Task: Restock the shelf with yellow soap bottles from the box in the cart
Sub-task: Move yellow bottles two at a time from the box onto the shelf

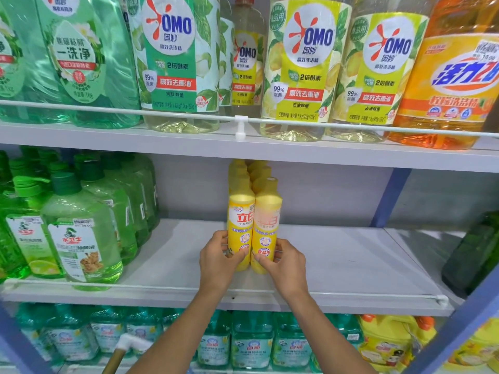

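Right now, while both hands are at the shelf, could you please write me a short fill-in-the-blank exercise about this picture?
1. The left hand grips the left soap bottle, whose colour is ____.
2. The right hand grips the right soap bottle, which stands ____ on the middle shelf.
3. Further left on that shelf stand detergent bottles whose colour is ____.

Missing words: yellow; upright; green.
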Motion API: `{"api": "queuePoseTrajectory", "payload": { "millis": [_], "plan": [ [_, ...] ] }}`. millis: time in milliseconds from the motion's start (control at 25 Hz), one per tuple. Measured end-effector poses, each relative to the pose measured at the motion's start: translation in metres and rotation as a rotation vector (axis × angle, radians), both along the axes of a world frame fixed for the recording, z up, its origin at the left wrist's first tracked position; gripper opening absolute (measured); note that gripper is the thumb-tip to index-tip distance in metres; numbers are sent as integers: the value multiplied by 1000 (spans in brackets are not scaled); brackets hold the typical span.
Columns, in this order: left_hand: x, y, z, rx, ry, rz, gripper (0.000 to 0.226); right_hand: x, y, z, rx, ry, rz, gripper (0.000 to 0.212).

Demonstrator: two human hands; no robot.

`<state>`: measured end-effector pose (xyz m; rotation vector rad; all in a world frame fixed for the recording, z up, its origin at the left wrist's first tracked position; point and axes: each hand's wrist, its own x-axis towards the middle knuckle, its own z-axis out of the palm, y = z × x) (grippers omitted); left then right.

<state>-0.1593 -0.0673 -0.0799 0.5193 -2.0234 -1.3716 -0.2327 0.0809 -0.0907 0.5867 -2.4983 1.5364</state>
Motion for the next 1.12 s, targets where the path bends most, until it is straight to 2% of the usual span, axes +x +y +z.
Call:
{"api": "queuePoseTrajectory", "payload": {
  "millis": [400,520,640,1120],
  "plan": [
    [-6,-2,-5,-70,1,17,57,-11,-10,0,37,-28,-21,56],
    [-5,0,-2,-35,-2,35,60,-11,-10,-4,28,-10,-6,57],
    [-5,0,-2,11,8,45,55,-12,-11,-7,13,7,-15,56],
    [-5,-4,-4,-53,3,43,48,-12,-12,-3,41,-24,16,49]
  ]
}}
